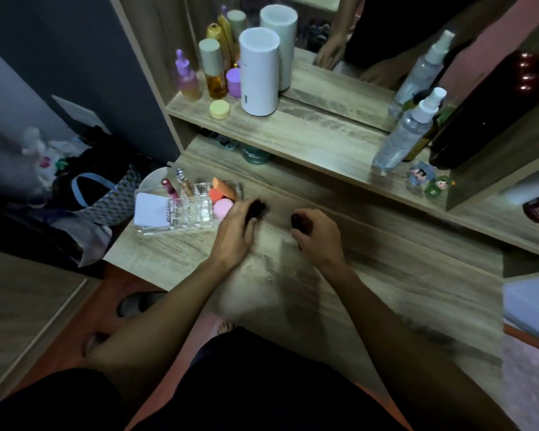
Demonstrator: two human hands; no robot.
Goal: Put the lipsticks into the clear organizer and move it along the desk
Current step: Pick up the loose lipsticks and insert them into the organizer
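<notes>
both hands rest on the desk (386,275). the left hand (235,233) curls its fingers round a dark lipstick (255,208), just right of the clear organizer (187,206) at the desk's left end. the right hand (316,236) closes round a second dark lipstick (296,220). the organizer holds sponges (223,194), a pink-capped tube (170,188) and a white card (151,209).
</notes>
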